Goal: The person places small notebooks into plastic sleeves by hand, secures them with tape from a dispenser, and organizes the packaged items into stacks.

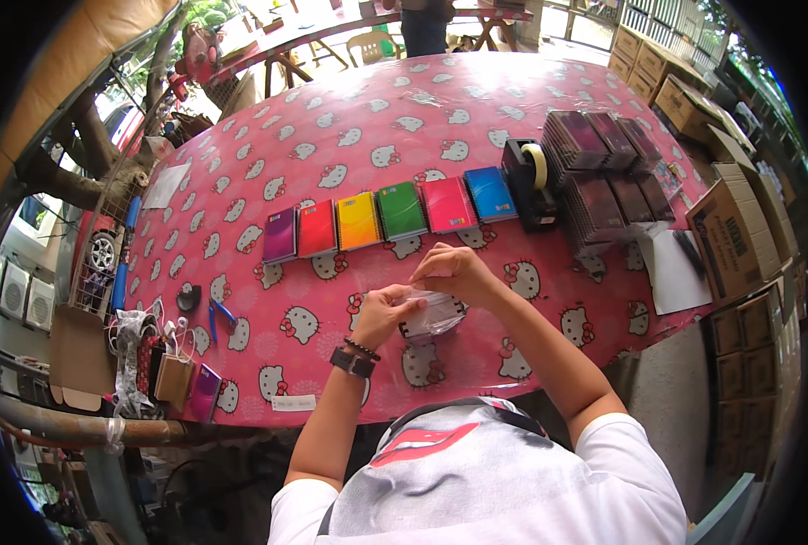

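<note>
One clear-wrapped pack (433,320), contents mostly hidden by glare, on near side of pink tablecloth (267,345). Prob. light, stiff inside, w/ thin, slippery, easily torn film (442,310). Best held by firm side edges, not loose film. L hand (384,316): thumb & fingers pinched, apparently on film at pack's L end. R hand (456,270): fingertips pinched tight, prob. on film too, nr L thumb. Beyond: row of six colourful notebooks (402,209), tape dispenser (535,211), dark wrapped stacks (587,204) farther R.
</note>
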A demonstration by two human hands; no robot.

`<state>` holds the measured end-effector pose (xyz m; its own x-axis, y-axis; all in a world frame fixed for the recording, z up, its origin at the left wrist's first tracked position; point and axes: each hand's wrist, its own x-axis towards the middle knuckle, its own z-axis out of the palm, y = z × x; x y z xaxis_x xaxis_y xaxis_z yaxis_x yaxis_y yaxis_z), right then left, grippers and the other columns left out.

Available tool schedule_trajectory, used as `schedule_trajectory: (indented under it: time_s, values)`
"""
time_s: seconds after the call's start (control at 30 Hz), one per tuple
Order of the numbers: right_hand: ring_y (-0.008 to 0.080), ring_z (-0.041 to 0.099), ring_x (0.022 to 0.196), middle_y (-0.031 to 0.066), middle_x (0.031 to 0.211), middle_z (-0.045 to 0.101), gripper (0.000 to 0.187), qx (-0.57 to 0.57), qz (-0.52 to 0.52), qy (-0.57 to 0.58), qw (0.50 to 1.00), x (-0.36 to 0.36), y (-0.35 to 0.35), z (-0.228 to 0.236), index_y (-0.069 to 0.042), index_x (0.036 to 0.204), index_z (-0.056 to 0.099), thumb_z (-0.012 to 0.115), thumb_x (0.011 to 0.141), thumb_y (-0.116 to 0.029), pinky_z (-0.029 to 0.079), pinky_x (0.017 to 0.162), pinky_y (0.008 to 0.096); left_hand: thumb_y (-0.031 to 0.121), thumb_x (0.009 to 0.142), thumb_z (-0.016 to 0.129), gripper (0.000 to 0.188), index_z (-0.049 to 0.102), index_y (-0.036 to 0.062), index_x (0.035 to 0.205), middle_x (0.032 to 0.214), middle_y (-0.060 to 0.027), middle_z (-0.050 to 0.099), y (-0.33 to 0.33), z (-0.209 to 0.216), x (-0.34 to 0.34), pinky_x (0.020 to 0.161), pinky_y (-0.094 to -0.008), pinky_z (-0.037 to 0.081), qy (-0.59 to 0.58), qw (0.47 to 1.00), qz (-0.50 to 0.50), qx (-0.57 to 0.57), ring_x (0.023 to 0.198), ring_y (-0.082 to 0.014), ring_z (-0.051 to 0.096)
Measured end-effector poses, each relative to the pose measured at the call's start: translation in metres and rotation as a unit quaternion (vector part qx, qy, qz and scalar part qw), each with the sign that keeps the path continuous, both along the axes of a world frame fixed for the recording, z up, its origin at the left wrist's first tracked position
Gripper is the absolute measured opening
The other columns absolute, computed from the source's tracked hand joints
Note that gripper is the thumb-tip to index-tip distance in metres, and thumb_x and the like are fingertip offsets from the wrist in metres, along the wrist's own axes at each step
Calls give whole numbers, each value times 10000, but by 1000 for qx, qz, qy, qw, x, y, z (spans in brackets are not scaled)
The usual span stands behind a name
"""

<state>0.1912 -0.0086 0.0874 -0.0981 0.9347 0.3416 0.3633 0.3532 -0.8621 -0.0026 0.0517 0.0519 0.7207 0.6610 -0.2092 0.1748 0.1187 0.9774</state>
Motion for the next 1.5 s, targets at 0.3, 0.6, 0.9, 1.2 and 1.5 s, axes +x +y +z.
schedule_trajectory:
  time_s: [0.3, 0.6, 0.9, 1.2, 1.5]
  values:
    - [113, 576, 879, 19, 1027, 622, 438, -232, 28, 99, 967, 28, -21, -34, -56, 1142, 607, 751, 749, -184, 463, 796, 291, 152, 774, 721, 489, 551, 30, 1215, 1089, -97, 629, 2, 18, 2, 829, -308, 466, -72, 974, 72, 204, 924, -192, 603]
    - [285, 330, 1269, 32, 1345, 464, 512, -30, 85, -123, 988, 23, -39, -19, -213, 1213, 588, 658, 706, -194, 279, 1031, 438, 235, 716, 751, 591, 538, 104, 1251, 1263, -60, 542, -13, 25, -15, 1073, -407, 250, -73, 954, -53, 284, 1269, -241, 393]
    - [316, 364, 1246, 45, 1337, 469, 436, 130, -101, -256, 952, -4, -76, -28, -187, 1062, 635, 752, 654, -288, 280, 995, 450, 239, 708, 715, 461, 628, 164, 1154, 1262, -27, 558, -46, -10, -14, 1106, -483, 96, 21, 842, 32, 538, 1301, -262, 375]
    - [258, 461, 1134, 31, 1151, 596, 271, 122, -133, -22, 983, -27, -68, -5, -118, 900, 671, 760, 672, -236, 366, 927, 384, 199, 760, 690, 259, 698, 199, 1019, 1214, -3, 593, -53, -9, -10, 1111, -455, 59, 3, 885, 70, 461, 1294, -214, 387]
    - [250, 455, 1154, 21, 1142, 576, 301, 114, -111, -150, 976, -10, -59, -31, -145, 880, 651, 769, 669, -324, 320, 942, 420, 182, 760, 706, 124, 722, 151, 878, 1056, 2, 666, -60, -11, -4, 1097, -416, 149, -35, 887, 159, 431, 1183, -213, 478]
